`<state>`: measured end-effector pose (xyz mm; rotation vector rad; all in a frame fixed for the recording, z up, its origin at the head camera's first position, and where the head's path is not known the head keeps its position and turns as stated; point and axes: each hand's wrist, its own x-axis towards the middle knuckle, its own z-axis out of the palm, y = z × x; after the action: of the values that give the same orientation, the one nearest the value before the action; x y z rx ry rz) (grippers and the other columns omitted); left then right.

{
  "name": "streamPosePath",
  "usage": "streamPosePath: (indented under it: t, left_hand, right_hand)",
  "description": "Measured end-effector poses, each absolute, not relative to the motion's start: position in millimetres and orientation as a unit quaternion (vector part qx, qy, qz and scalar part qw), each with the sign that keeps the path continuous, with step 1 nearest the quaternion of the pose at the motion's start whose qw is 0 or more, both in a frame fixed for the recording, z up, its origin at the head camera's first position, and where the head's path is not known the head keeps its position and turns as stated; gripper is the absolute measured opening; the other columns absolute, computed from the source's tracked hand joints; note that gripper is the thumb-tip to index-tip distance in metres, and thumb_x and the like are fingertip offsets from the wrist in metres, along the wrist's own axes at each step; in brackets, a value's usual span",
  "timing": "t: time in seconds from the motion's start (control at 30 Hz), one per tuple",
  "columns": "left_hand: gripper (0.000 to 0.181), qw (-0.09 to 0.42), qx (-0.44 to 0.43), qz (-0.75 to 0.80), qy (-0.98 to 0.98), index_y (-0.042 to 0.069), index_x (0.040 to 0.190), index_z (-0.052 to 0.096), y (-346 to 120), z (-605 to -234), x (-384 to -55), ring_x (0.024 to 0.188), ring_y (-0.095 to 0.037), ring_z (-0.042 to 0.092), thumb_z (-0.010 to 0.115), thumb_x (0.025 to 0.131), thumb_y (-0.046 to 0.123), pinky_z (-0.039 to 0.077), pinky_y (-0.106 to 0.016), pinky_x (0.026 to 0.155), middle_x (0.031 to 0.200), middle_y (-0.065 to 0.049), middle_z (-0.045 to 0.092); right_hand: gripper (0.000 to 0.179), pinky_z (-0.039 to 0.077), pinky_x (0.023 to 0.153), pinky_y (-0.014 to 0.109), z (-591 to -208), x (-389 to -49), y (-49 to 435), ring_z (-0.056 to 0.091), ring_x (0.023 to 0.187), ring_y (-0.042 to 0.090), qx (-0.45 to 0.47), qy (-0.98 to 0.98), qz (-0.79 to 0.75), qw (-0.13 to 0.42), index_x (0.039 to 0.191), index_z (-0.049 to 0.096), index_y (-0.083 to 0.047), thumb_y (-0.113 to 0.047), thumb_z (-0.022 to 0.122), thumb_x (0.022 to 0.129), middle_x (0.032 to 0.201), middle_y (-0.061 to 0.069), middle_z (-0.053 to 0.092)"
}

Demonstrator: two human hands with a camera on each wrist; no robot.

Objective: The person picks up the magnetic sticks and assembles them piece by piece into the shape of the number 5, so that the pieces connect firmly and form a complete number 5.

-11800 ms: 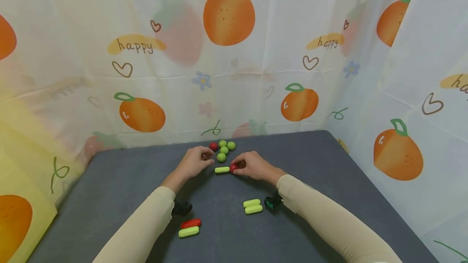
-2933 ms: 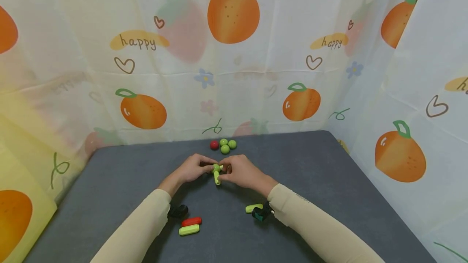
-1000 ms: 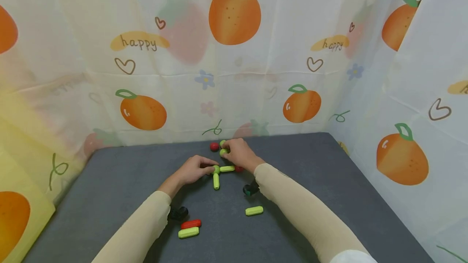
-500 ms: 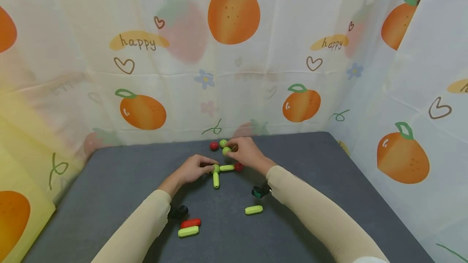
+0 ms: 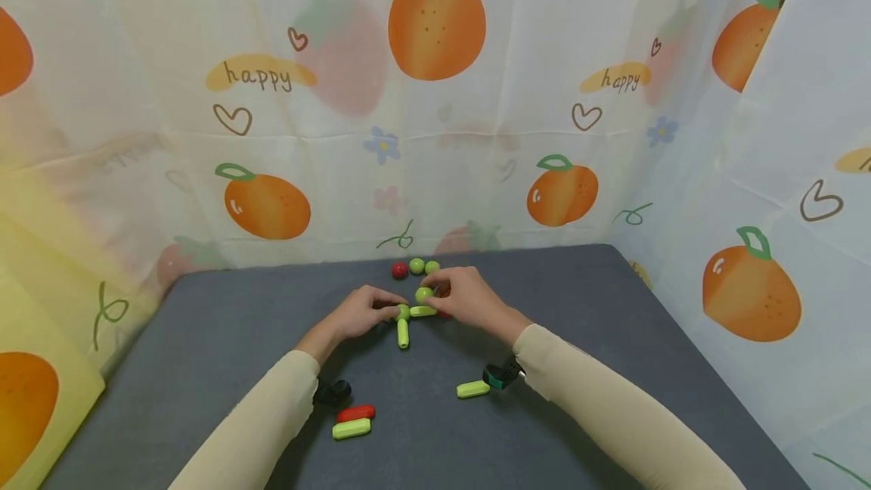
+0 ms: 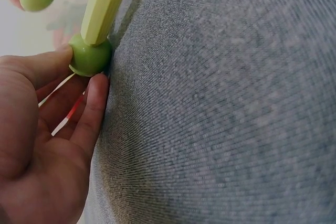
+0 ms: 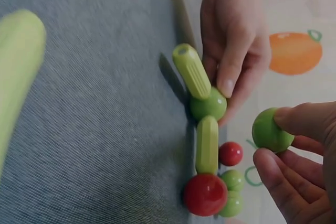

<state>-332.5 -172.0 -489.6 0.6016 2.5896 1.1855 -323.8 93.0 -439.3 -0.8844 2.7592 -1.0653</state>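
Note:
My left hand (image 5: pixel 361 312) pinches a green ball (image 6: pixel 89 57) between thumb and fingers, low on the table. Two yellow-green ribbed rods join this ball: one rod (image 5: pixel 403 334) points toward me, the other rod (image 7: pixel 207 144) runs right to a red ball (image 7: pixel 205 194), largely hidden behind the right hand in the head view. My right hand (image 5: pixel 471 297) pinches a separate green ball (image 7: pixel 272 130) between thumb and fingertips. In the right wrist view that ball is held apart from the joined pieces; in the head view it appears just behind the right-hand rod.
A loose red ball (image 5: pixel 399 270) and two green balls (image 5: pixel 416 267) lie near the table's back edge. One yellow-green rod (image 5: pixel 472 389) lies near the right wrist. A red rod (image 5: pixel 356 414) and another yellow-green rod (image 5: pixel 351 429) lie side by side at front left.
Earlier, both hands worked at the joined ball and rods. The right hand then reached to the back group, picked up a green ball and brought it nearer. The left hand keeps its hold.

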Motion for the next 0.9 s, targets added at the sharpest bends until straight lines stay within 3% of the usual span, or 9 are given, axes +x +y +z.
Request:
streamPosePath:
  t: [0.27,0.57,0.9]
  left_hand:
    - [0.028,0.114,0.214,0.4,0.884,0.01,0.134,0.079,-171,-489,-332,0.094,-0.012,0.069,0.067,0.11,0.019,0.056,-0.042,0.09,0.117,0.0,0.079]
    - [0.026,0.112,0.207,0.396,0.887,0.011,0.13,0.081,-172,-489,-334,0.094,-0.013,0.066,0.068,0.109,0.019,0.055,-0.042,0.091,0.118,0.0,0.078]
    - [0.026,0.11,0.214,0.39,0.889,0.012,0.131,0.081,-174,-490,-334,0.093,-0.013,0.065,0.067,0.11,0.019,0.054,-0.042,0.09,0.115,0.001,0.078]
  right_hand:
    - [0.026,0.059,0.075,0.028,-445,-303,98,0.07,0.089,0.004,-0.301,0.887,-0.349,0.04,0.127,0.08,-0.019,-0.027,0.081,0.102,0.111,-0.008,0.076]
    - [0.028,0.059,0.074,0.029,-452,-281,97,0.07,0.087,0.006,-0.317,0.877,-0.357,0.057,0.128,0.08,-0.013,-0.022,0.082,0.101,0.11,-0.006,0.075]
    - [0.021,0.058,0.074,0.027,-472,-265,93,0.068,0.082,0.001,-0.314,0.873,-0.366,0.08,0.121,0.082,-0.02,-0.022,0.083,0.1,0.1,-0.014,0.074]
